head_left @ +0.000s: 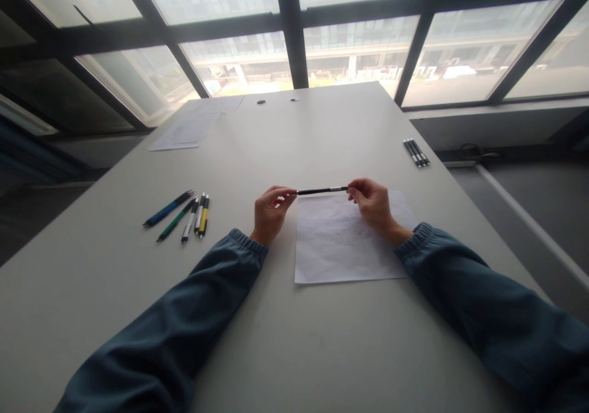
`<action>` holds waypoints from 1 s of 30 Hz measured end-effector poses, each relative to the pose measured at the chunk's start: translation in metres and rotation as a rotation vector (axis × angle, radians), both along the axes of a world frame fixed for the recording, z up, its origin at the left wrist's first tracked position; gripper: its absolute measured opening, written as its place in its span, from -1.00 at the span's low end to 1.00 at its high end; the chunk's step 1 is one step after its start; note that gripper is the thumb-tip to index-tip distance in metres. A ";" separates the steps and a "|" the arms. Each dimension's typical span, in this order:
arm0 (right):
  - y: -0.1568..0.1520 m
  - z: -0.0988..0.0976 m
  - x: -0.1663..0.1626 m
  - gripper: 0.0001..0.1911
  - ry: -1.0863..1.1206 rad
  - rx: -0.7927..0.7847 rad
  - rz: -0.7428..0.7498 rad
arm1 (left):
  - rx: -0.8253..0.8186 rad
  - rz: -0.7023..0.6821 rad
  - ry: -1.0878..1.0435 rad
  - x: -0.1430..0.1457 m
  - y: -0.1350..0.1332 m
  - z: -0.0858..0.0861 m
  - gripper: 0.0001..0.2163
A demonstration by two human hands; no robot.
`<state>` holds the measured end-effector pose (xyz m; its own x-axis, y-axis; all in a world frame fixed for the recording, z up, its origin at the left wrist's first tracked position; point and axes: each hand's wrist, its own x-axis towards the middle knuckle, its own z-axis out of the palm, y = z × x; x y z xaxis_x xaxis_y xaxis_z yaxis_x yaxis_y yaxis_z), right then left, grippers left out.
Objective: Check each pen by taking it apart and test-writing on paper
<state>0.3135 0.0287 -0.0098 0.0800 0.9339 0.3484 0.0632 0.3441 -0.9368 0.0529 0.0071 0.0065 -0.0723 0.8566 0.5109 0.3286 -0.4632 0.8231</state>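
A slim black pen [319, 191] with a pale label near its right end is stretched level between my two hands. My left hand [271, 212] pinches its left tip between thumb and fingers. The right end is pinched by my right hand [373, 204]. Below the pen lies a white sheet of paper [317, 256] with faint marks on it, partly covered by my right hand and sleeve. Left of my left hand is a loose group of pens: a blue pen [168, 209], a green pen [175, 220], a yellow pen [204, 216] and white ones [190, 221].
Several black pens [416, 153] lie side by side near the right edge of the white table [294, 137]. More paper sheets [184, 129] rest at the far left corner. Large dark-framed windows [294, 32] stand behind the table.
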 end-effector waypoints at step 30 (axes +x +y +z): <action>-0.003 0.005 0.002 -0.82 -0.103 0.009 -0.021 | -0.025 0.000 -0.006 0.003 -0.002 0.004 -0.80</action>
<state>0.3152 0.0253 -0.0050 0.0627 0.9292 0.3642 0.1661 0.3501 -0.9219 0.0556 0.0052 0.0104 -0.0758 0.8691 0.4887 0.3236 -0.4422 0.8365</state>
